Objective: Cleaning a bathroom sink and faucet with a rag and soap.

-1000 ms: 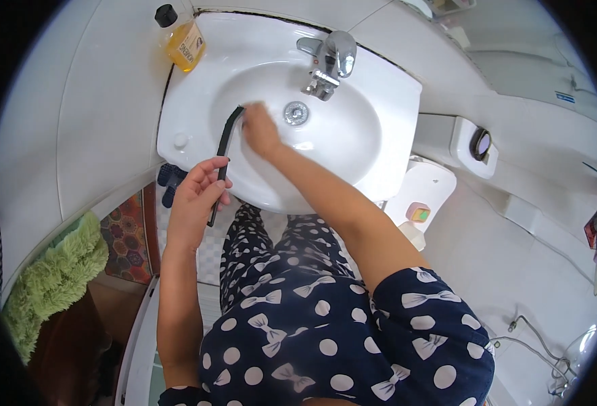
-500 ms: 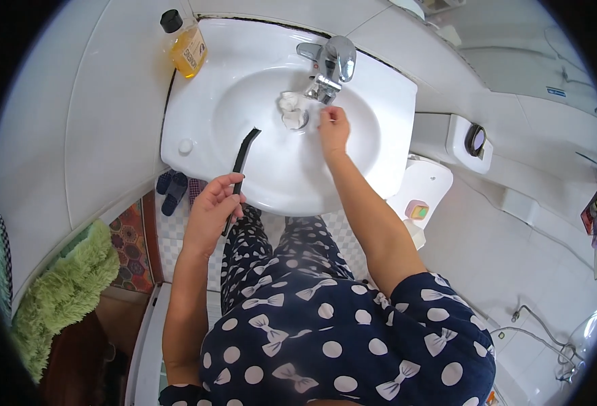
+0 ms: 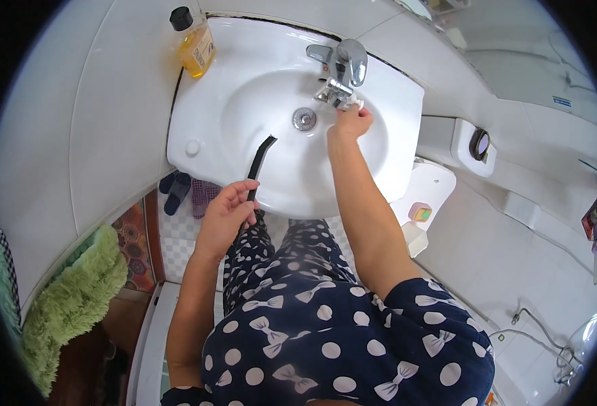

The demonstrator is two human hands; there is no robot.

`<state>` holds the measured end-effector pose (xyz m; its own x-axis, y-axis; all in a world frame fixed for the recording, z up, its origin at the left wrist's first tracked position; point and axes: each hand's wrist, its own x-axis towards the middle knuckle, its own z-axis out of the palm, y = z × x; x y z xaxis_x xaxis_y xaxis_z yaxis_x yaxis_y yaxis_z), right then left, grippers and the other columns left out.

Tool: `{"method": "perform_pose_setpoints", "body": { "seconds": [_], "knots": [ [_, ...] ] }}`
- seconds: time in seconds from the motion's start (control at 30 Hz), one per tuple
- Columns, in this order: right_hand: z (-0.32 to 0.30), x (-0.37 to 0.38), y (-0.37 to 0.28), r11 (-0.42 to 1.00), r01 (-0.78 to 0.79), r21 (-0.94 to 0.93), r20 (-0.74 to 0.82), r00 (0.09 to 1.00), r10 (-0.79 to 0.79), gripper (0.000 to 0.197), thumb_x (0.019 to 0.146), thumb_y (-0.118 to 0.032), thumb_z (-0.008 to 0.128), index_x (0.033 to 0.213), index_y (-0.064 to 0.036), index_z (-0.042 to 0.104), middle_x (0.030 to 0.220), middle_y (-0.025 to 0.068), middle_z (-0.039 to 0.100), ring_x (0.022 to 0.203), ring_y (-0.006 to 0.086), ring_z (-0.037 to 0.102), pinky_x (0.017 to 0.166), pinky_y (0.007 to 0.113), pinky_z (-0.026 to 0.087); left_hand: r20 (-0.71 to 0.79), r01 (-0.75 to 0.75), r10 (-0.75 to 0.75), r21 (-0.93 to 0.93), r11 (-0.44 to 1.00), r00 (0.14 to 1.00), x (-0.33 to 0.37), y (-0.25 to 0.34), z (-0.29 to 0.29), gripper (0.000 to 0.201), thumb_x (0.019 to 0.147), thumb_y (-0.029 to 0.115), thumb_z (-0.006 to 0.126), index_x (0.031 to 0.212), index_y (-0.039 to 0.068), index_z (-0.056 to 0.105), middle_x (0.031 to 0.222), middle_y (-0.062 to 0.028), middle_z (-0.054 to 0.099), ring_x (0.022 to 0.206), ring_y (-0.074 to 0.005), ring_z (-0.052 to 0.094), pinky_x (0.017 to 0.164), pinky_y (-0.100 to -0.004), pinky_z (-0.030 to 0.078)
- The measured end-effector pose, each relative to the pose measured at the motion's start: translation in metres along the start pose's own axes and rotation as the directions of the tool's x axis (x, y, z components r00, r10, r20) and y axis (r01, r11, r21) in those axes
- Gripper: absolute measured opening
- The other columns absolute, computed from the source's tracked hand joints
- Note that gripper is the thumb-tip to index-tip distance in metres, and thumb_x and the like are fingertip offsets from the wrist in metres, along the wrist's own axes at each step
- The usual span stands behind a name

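My left hand (image 3: 228, 220) is closed around the lower part of a slim black brush (image 3: 261, 159), whose bent tip points up over the near side of the white washbasin (image 3: 183, 118). Beside the chrome faucet (image 3: 348, 64), my right hand (image 3: 354, 123) pinches a crumpled white tissue (image 3: 354, 102), which pokes out past the fingertips. The tissue is mostly hidden by the fingers and lies close to the faucet's spout. In the bowl, the round metal drain (image 3: 304, 119) is uncovered.
A bottle of amber liquid with a black cap (image 3: 194, 44) stands on the basin's back left corner. A white round knob (image 3: 192, 147) sits on the left rim. Right of the basin are a toilet (image 3: 437, 186) and a sponge (image 3: 420, 212); a green fluffy towel (image 3: 75, 304) hangs at left.
The white tissue has left the drain area and is now in my right hand, which has moved right beside the faucet. My left hand still holds the brush, slightly shifted to the right.
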<state>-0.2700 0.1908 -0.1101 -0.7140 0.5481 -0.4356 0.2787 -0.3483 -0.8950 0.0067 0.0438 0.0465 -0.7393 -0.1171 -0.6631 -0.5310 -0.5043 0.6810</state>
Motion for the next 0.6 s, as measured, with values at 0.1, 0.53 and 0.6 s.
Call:
{"method": "perform_pose_setpoints", "body": {
  "seconds": [0.1, 0.53, 0.6],
  "knots": [
    [0.011, 0.002, -0.020, 0.982, 0.041, -0.184, 0.018, 0.999, -0.038, 0.030, 0.084, -0.002, 0.065, 0.106, -0.0037, 0.045, 0.107, 0.0090, 0.053, 0.090, 0.0229, 0.057, 0.066, 0.031, 0.050, 0.024, 0.018, -0.019, 0.029, 0.999, 1.000, 0.003, 0.007, 0.007, 0.038, 0.092, 0.004, 0.054, 0.129, 0.002, 0.055, 0.093, -0.0032, 0.062, 0.073, -0.0074, 0.056, 0.064, -0.0205, 0.043],
    [0.051, -0.090, 0.030, 0.800, 0.573, -0.179, 0.662, 0.672, -0.333, 0.024, 0.079, -0.004, 0.070, 0.100, -0.0022, 0.061, 0.101, 0.0077, 0.056, 0.088, 0.0172, 0.057, 0.074, 0.029, 0.049, -0.007, 0.042, -0.042, 0.015, 0.999, 0.999, -0.005, -0.001, 0.008, 0.037, 0.092, 0.005, 0.053, 0.128, 0.001, 0.055, 0.096, -0.0045, 0.061, 0.074, -0.0083, 0.056, 0.064, -0.0214, 0.042],
    [0.053, -0.082, 0.032, 0.839, 0.520, -0.162, 0.650, 0.696, -0.306, 0.022, 0.077, -0.003, 0.070, 0.097, -0.0004, 0.061, 0.097, 0.0071, 0.057, 0.081, 0.0169, 0.057, 0.069, 0.029, 0.049, -0.012, 0.046, -0.046, 0.045, 0.998, 0.999, -0.003, 0.000, 0.009, 0.037, 0.092, 0.006, 0.053, 0.129, 0.001, 0.054, 0.095, -0.0046, 0.062, 0.074, -0.0081, 0.056, 0.065, -0.0213, 0.042]
  ]
}}
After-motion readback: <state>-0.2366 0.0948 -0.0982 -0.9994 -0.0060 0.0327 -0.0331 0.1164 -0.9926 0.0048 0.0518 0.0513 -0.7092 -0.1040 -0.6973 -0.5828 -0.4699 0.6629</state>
